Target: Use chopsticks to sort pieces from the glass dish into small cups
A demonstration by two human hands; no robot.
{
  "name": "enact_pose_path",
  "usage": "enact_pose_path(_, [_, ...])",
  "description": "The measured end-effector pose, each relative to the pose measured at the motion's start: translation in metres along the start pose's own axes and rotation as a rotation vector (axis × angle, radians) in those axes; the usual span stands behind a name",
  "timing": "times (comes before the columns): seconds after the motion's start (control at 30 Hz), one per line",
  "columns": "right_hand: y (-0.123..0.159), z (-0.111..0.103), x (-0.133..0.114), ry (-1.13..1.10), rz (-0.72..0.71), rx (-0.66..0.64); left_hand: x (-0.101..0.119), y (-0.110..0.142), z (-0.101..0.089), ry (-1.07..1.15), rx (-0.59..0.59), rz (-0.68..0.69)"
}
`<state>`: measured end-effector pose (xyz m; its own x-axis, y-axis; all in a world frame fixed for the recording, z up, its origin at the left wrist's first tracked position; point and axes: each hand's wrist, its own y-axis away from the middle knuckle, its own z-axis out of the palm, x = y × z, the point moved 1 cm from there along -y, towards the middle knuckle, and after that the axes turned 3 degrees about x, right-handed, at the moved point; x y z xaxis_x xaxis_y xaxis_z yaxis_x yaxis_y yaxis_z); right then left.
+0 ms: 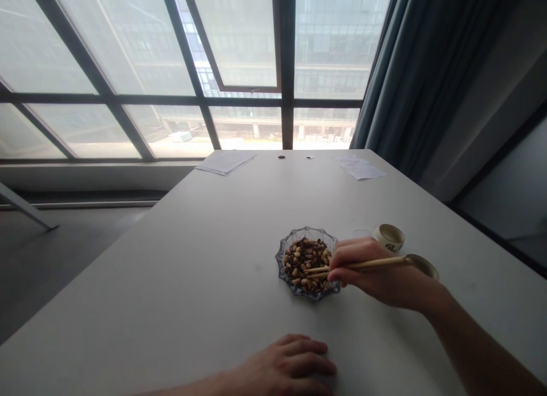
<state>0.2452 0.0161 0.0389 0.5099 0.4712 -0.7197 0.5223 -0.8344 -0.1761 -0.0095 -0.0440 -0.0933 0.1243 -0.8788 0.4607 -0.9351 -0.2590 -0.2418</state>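
Observation:
A scalloped glass dish (284, 270) full of mixed nuts and dark seeds (305, 256) sits on the white table (205, 259). My right hand (367, 270) is closed around a pair of wooden chopsticks (380, 263), whose tips lie over the nuts at the dish's right side. Resting flat on the table near its front edge, my left hand (290, 364) has its fingers stretched out and holds nothing. Two small ceramic cups stand right of the dish: one (388, 236) behind my right hand, the other (423, 265) partly hidden by the chopsticks and my wrist.
Sheets of paper lie at the table's far left (226, 161) and far right (361, 168). Two cable holes (281, 156) sit at the far edge. Large windows stand beyond, a grey curtain (410, 82) hangs at the right, and floor lies left of the table.

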Motion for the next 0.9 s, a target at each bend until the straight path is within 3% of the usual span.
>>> enact_pose_path(0.53, [-0.004, 0.004, 0.004, 0.009, -0.023, 0.045, -0.005, 0.002, 0.007, 0.039, 0.013, 0.016])
enact_pose_path(0.73, [0.028, -0.043, -0.011, 0.074, -0.007, 0.199, -0.003, 0.001, 0.003, 0.053, 0.004, 0.006])
enact_pose_path(0.9, [0.080, -0.094, -0.007, 0.400, 0.167, 0.509, 0.002, -0.002, -0.005, 0.038, -0.016, -0.006])
